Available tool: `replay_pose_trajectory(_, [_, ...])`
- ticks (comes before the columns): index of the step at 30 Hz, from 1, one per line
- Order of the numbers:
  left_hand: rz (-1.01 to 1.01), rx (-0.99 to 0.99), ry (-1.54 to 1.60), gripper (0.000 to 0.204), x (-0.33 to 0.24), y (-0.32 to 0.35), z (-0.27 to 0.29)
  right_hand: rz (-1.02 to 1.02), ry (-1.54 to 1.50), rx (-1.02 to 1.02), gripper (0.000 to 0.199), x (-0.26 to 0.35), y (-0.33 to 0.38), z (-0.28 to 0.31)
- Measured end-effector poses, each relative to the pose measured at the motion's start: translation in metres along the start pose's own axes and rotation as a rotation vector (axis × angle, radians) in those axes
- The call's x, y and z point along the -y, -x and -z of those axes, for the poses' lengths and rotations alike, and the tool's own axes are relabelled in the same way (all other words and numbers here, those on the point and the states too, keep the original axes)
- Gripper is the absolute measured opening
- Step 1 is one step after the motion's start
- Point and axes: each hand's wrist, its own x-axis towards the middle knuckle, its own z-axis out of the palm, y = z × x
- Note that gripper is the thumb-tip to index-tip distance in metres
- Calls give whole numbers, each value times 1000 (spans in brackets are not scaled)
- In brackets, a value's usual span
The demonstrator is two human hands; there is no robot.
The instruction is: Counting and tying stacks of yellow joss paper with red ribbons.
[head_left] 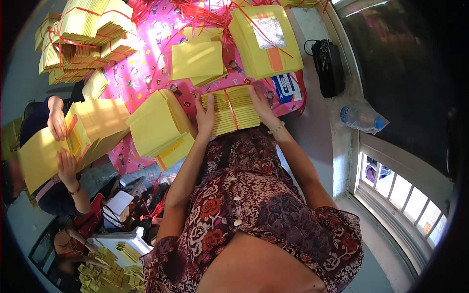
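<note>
A bundle of yellow paper envelopes point(220, 113), stacked on edge with a red string tied across its middle, lies at the near edge of the table in front of my body. My left hand point(205, 115) grips its left end, thumb on top. At the other end, my right hand point(264, 108) presses against the side with fingers along the edge. Just left of the bundle rests a loose pile of larger yellow envelopes point(159, 124). Beyond it sit a few flat yellow envelopes point(196, 59) and a tall yellow stack point(244, 41) with red string over it.
A pink patterned cloth point(146, 63) covers the table. Tied bundles point(93, 29) pile up at far left. A co-worker's hands point(58, 124) handle envelopes at left. Red strings point(205, 17) lie at the back. A black bag point(330, 68) and plastic bottle point(361, 118) stand on the right ledge.
</note>
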Motion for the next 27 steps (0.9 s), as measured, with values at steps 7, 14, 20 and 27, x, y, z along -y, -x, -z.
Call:
replay_pose_trajectory(7, [-20,-18,87,68,24,38,-4,55,-55,74,50,-16,48,-1])
replay_pose_trajectory(14, [-92,44,159,69,32,37,-8,153,161,-44,49,-27,46,-6])
replay_pose_trajectory(20, [-52,75,214,68,40,29,-8,66,54,-54,46,-30,39,-5])
replay_pose_trajectory(27, [-3,117,371,62,40,33,-5,77,42,-43,44,-32,41,-3])
